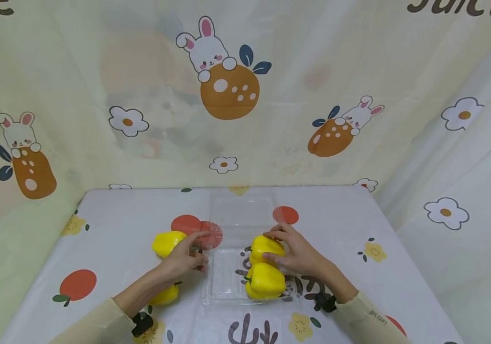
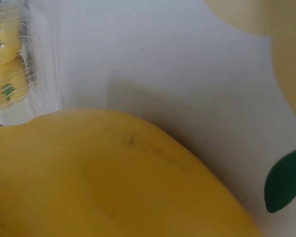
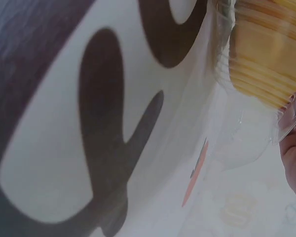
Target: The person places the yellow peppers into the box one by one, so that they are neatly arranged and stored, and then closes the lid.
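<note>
- we see a table (image 1: 120, 229) with a fruit-and-flower print, and all the work lies on it.
- we have a clear plastic box (image 1: 225, 279) in the middle, its lid (image 1: 243, 212) laid back on the far side and not yet over the box.
- we find the right hand (image 1: 290, 248) clamped on the far pepper (image 1: 267, 247), thumb on the near side, fingers on the far side.
- we find the left hand (image 1: 185, 255) at the box's left edge, the index finger stretched out and apart from those below; we cannot tell whether they pinch the rim.
- we count four yellow peppers: the far pepper and the near pepper (image 1: 267, 282) sit in the box's right half, while the far loose pepper (image 1: 165, 242) and the near loose pepper (image 1: 165, 297) lie outside, to its left. we judge the packing about half done: two in, two left.
</note>
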A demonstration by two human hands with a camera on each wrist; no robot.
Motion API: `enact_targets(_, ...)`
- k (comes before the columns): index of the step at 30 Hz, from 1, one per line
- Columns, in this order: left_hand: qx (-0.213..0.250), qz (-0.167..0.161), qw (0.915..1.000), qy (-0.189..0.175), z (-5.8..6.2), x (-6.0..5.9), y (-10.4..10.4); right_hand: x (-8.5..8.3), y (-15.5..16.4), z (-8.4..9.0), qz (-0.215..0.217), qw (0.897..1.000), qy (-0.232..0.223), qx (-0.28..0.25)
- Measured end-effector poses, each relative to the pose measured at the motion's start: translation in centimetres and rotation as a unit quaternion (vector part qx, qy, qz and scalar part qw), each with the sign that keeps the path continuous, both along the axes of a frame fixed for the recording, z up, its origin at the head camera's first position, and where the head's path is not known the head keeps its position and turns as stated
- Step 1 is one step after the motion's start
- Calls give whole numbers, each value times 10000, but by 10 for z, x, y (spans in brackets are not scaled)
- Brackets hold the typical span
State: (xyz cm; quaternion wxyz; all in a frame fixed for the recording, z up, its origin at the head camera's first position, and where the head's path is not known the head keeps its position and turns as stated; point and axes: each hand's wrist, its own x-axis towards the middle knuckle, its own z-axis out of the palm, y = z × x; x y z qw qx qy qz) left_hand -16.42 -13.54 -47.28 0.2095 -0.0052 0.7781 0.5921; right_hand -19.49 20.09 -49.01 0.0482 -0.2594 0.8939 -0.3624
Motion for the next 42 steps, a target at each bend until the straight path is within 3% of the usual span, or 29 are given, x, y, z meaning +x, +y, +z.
enact_targets(11, -124, 34, 9999, 47, 1, 0, 2, 6, 8, 5, 6, 9978, 620, -239)
enact_targets(19, -139, 54, 9999, 73, -2, 0, 1, 9, 29, -5, -589, 9953, 681, -354)
enact_targets(24, -140, 56, 9998, 96, -2, 0, 0, 14, 40, -15, -677, 9965, 284, -409)
enact_targets(30, -178, 103, 9998, 79, -1, 0, 0, 23, 47, -15, -704, 9940, -502, -672)
enact_targets(38, -215, 91, 9997, 83, 1, 0, -1, 21, 47, -16, -614, 9825, -1478, -957)
enact_targets(42, -221, 30, 9997, 108, 2, -1, -1, 18, 50, -18, -261, 9685, -2087, -1332)
